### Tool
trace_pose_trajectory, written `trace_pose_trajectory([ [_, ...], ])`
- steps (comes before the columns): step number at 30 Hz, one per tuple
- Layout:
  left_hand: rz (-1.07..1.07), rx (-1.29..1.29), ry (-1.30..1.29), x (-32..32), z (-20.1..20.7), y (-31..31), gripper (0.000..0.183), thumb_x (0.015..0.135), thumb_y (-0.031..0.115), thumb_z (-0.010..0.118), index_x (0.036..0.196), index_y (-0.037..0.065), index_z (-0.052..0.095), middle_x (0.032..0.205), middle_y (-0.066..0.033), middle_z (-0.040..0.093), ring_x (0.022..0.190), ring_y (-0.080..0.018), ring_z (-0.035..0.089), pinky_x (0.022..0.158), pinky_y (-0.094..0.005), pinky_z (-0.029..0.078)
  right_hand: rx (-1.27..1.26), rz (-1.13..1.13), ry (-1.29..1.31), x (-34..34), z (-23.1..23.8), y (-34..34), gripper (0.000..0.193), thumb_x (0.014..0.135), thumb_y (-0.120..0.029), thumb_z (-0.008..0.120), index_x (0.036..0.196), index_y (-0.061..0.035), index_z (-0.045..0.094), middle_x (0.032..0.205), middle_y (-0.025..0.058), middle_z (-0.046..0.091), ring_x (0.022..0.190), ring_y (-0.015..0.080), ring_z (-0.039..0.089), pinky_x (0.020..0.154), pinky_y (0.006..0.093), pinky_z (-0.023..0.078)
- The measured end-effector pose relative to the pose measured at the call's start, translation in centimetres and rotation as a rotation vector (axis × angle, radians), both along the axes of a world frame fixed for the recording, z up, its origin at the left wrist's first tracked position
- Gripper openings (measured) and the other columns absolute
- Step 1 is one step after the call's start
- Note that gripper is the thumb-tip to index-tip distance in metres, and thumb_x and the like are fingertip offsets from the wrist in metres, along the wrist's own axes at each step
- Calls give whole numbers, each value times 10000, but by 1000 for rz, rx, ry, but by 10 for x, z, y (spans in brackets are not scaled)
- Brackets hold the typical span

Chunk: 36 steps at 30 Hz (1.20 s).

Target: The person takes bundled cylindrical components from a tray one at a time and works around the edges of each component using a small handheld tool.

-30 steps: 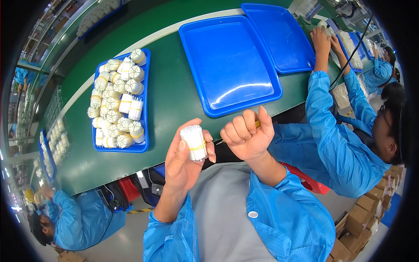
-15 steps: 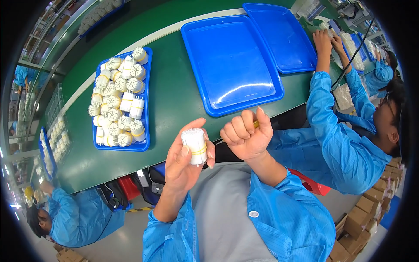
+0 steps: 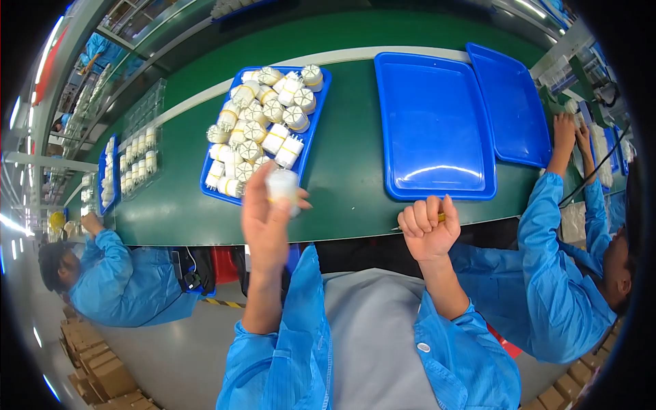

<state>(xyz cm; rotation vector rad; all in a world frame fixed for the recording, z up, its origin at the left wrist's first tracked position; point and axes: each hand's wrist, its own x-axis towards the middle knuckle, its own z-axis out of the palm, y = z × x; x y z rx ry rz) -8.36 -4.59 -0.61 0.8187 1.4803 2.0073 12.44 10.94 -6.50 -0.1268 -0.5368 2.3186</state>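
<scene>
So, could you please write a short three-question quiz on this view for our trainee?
1. True or false: the left hand holds a white cylinder.
2. The cylinders in the loaded tray have bands that are: a) red, b) yellow, c) black.
3. Which hand is curled into a fist?

Key: 1. True. 2. b. 3. The right hand, around a thin tool.

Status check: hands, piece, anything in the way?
Left hand gripping white cylindrical piece, blurred. Right hand closed around slim tool, partly yellow. Possible snag: blue tray of similar pieces close beyond left hand.
</scene>
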Motion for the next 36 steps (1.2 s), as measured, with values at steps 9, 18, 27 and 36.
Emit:
trace_pose_trajectory([
  [9,364,-341,553,-82,6,19,439,860,57,669,1263,-32,518,1200,-161,592,1100,-221,581,954,-336,459,81,28,-29,-2,-16,0,480,1031,-353,317,601,-138,326,520,-22,306,469,105,275,481,271,256],
  [18,406,-483,995,-115,17,82,446,790,121,710,1201,5,582,1166,-189,626,1098,-341,597,965,-395,451,99,51,9,9,-24,7,465,1026,-326,348,603,-136,326,520,-19,305,465,113,281,488,282,257],
  [27,247,-773,1540,-196,-33,96,451,865,136,596,1293,3,549,1195,-213,602,1139,-444,514,992,-485,414,61,128,102,-5,-47,-5,475,1009,-311,443,585,-127,334,525,-9,312,472,117,307,471,266,255],
  [36,-6,-443,1058,-50,35,79,477,839,70,608,1297,-25,515,1289,-202,544,1220,-353,495,1073,-418,334,164,39,-46,4,-19,-1,433,1032,-335,428,686,-81,485,641,28,477,593,155,467,571,283,403],
])
